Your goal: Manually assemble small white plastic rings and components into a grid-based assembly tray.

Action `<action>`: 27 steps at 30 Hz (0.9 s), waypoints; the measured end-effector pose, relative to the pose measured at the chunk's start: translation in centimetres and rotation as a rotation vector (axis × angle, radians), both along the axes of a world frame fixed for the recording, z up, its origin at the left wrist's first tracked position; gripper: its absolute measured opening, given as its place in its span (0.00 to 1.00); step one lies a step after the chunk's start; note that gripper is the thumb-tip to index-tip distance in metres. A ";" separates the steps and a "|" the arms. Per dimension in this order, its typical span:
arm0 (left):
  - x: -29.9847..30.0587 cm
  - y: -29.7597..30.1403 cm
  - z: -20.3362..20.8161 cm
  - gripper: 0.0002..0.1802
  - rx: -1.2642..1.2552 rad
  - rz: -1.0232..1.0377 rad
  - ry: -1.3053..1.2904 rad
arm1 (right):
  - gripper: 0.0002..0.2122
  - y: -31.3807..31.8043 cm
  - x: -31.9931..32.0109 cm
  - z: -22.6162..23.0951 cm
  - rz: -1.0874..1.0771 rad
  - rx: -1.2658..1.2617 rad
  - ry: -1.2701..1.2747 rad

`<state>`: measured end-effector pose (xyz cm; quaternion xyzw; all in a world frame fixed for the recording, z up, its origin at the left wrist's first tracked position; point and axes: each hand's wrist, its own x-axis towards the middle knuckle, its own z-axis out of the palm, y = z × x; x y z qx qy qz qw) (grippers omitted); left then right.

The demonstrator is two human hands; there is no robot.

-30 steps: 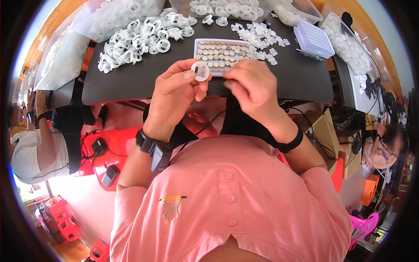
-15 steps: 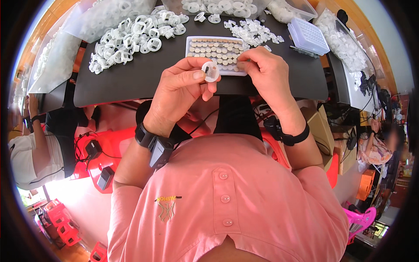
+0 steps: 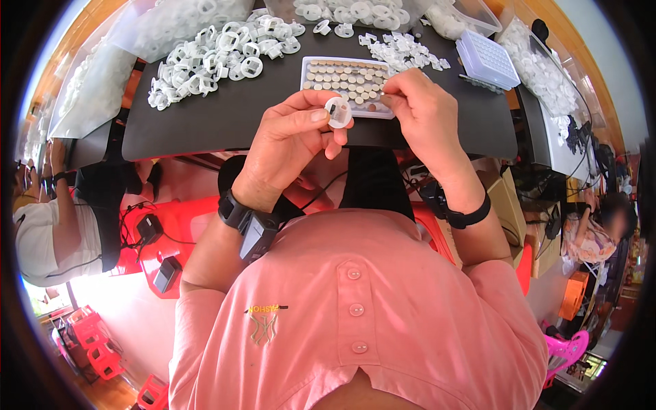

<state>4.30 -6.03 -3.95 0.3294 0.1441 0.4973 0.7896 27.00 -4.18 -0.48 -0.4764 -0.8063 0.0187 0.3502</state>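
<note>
Left hand [image 3: 294,131]: thumb and fingers pinched on one round white piece [image 3: 339,113], held up at the near side of a white tray [image 3: 365,114], over a black table [image 3: 205,128]. Right hand [image 3: 430,113]: half curled, thumb and forefinger drawn together at the tray's right end; from where I stand, I cannot tell whether the tips grip anything. Tray contents: small pale discs [image 3: 352,87], in rows. Beyond, leftward: heaped white ring-shaped pieces [image 3: 251,67]. Beyond, rightward: scattered small white pieces [image 3: 404,53], then stacked pale trays [image 3: 488,59].
</note>
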 end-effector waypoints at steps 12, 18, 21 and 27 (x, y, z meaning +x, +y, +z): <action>0.4 -0.3 0.4 0.14 -0.038 0.061 0.067 | 0.07 -1.8 -4.4 -1.1 0.242 0.103 0.454; 0.3 -0.3 0.4 0.15 -0.032 0.069 0.095 | 0.05 -2.8 -4.5 0.2 0.267 -0.315 0.719; 0.2 -0.4 0.4 0.15 -0.031 0.073 0.108 | 0.04 -2.1 -3.9 0.1 0.346 -0.567 0.911; 0.1 -0.4 0.5 0.14 -0.024 0.083 0.109 | 0.04 -1.8 -3.8 0.3 0.348 -0.780 0.985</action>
